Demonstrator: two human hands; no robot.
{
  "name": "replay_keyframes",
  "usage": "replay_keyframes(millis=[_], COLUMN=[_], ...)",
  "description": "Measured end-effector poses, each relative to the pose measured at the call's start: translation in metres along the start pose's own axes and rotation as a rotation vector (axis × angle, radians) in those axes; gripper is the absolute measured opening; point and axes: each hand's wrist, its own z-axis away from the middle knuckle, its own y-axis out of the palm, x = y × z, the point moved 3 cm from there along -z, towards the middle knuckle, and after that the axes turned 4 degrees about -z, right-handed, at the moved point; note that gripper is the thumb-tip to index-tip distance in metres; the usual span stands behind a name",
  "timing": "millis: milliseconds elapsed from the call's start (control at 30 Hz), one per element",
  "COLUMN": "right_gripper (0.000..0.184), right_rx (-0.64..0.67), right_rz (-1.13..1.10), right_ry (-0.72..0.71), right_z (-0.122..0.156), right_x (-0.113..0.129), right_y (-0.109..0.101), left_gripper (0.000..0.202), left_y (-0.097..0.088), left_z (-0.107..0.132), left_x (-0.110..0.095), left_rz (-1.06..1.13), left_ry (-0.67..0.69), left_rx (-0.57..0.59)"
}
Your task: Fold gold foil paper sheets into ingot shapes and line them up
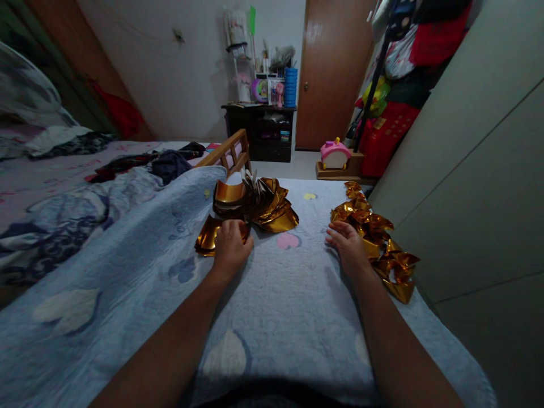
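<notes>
My left hand (230,246) is curled closed over a gold foil sheet (207,236) lying on the light blue blanket (272,294). Just beyond it stands a stack of gold foil sheets (255,203), fanned and curved. My right hand (349,243) rests on the blanket with its fingers bent, its fingertips touching the edge of a pile of folded gold foil pieces (378,241) that runs along the blanket's right side. Whether the right hand grips a piece is hidden.
A wooden bed rail (229,150) rises behind the foil stack. Crumpled bedding and clothes (85,192) lie to the left. A grey cupboard (476,170) stands close on the right. Farther off are a dark cabinet (266,130), a brown door (331,73) and a pink toy house (335,154).
</notes>
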Motion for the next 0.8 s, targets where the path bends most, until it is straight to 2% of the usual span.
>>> replay_keyframes(millis=[167,300,500,667,800], right_gripper=[0.035,0.032,0.031,0.028,0.025], right_rx=[0.044,0.046,0.056,0.063,0.086], right_rz=[0.064,0.101,0.116,0.148,0.152], right_ry=[0.02,0.042,0.059,0.039,0.046], right_z=[0.002,0.004,0.005,0.005,0.005], right_x=[-0.004,-0.002,-0.002,-0.003,-0.002], right_y=[0.002,0.002,0.003,0.003,0.003], left_gripper=[0.025,0.019,0.021,0.032,0.029], left_y=[0.006,0.005,0.0,-0.004,-0.008], left_z=[0.0,-0.002,-0.005,-0.006,-0.007], left_x=[0.006,0.008,0.006,0.003,0.003], left_rz=[0.023,0.003,-0.027,-0.122,-0.153], left_ry=[0.0,-0.032,-0.019,0.0,-0.03], left_rx=[0.093,0.118,0.135,0.158,0.183])
